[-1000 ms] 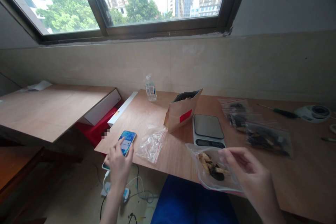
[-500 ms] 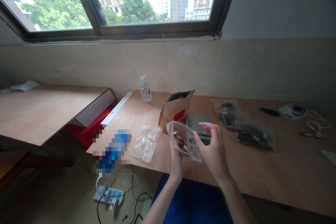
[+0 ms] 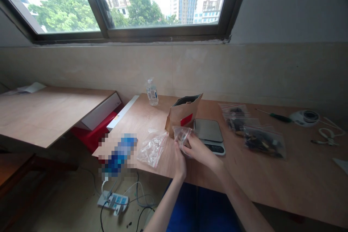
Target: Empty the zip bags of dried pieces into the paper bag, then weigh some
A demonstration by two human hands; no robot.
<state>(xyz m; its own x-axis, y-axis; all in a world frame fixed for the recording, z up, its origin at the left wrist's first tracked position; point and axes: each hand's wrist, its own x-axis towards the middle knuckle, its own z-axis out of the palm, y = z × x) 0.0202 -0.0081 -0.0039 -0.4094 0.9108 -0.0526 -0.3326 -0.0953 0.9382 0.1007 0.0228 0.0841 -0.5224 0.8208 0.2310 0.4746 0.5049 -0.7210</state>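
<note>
A clear zip bag (image 3: 180,133) is held up in front of a brown paper pouch (image 3: 181,116) with a red label. My left hand (image 3: 180,161) grips the bag from its lower left side. The fingers of my right hand (image 3: 196,146) reach into or against the bag's right side; their tips are hidden by the plastic, and what they hold I cannot make out. The brown pieces in the bag are mostly covered now. Just right of my hands lies a digital scale (image 3: 208,130), its plate bare.
Left of my hands lie empty clear bags (image 3: 152,149) and a blurred phone (image 3: 118,156). A water bottle (image 3: 152,92) stands behind. Filled zip bags (image 3: 263,141), a screwdriver (image 3: 280,117), a dome camera (image 3: 306,117) and a white cable (image 3: 327,137) lie to the right.
My right hand has moved left and down from above the scale to the bag, its fingers now in or against it. The scale is uncovered, and the bag looks more bunched.
</note>
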